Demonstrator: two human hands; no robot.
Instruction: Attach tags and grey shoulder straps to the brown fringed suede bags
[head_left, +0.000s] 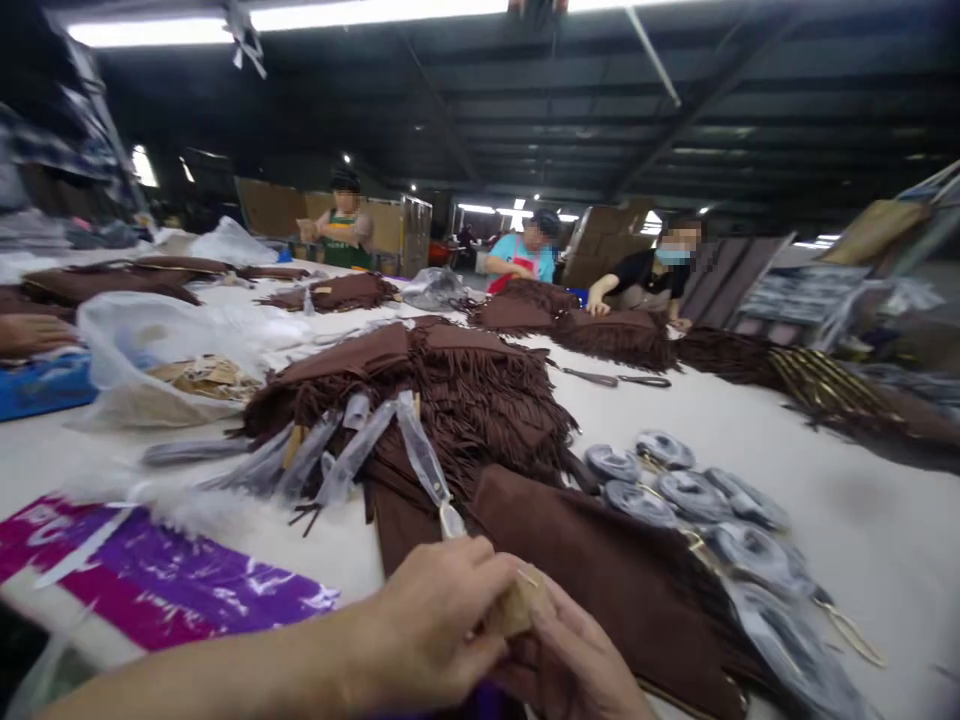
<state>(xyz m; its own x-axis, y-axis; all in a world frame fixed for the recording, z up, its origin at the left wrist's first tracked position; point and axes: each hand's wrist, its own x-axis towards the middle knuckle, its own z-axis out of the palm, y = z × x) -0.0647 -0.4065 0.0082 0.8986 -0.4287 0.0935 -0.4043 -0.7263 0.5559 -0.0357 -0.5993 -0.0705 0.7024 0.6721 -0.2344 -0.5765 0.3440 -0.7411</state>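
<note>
Low in the middle of the head view, my left hand [442, 615] and my right hand [566, 645] are together, fingers closed on a small piece of tan paper [517, 605]. Whatever is inside or under the paper is hidden by my fingers. Just beyond my left hand lies a plastic-wrapped strap [424, 455] with a metal clasp [451, 520]. Brown fringed bag pieces [592, 570] lie flat beside and under my hands. Behind them rises a stack of brown fringed bags [480, 390], with several plastic-wrapped straps [322, 455] along its near side.
Coiled straps in plastic [694, 495] cover the right side of the white table [847, 430]. Purple printed plastic [225, 585] lies at left, near a clear bag [120, 370] holding tan paper. Several co-workers, one a person in a green apron [345, 235], are around the table.
</note>
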